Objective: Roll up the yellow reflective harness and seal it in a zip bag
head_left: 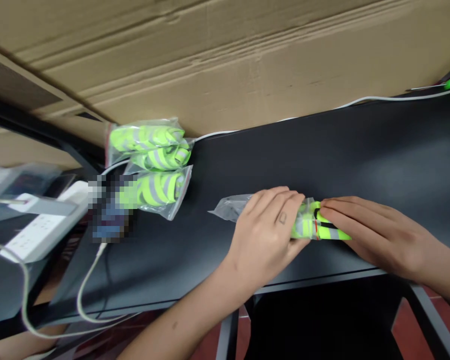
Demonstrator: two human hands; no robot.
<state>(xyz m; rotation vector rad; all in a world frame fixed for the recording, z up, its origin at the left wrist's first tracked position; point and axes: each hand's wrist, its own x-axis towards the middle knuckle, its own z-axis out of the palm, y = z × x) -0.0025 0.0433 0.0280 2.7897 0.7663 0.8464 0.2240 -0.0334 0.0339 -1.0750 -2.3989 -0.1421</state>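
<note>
- Neon-yellow hi-vis roll (315, 227) with grey reflective bands lies inside a clear plastic bag (228, 208), on the near edge of the table (360, 160), right of centre. The bag's loose end points left and a thin red line crosses it near the right end.
- The left hand (264, 237) lies over the bag from above, its fingers (273, 203) curled around the roll, grasping it.
- The right hand (375, 235) comes in from the right, its fingers (345, 210) clenched against the roll's right end, with the fingertips touching the fabric.
- Three more sealed bags (152, 157) of the same rolled fabric sit together at the table's far left, bunched and touching.
- Just left of them, a pixelated patch (110, 210) hides whatever lies there.
- A white power strip (33, 230) sits lower left, beyond the table's edge.
- A white cable (397, 98) runs along the table's far edge.
- A large cardboard box (210, 60) fills the far side.
</note>
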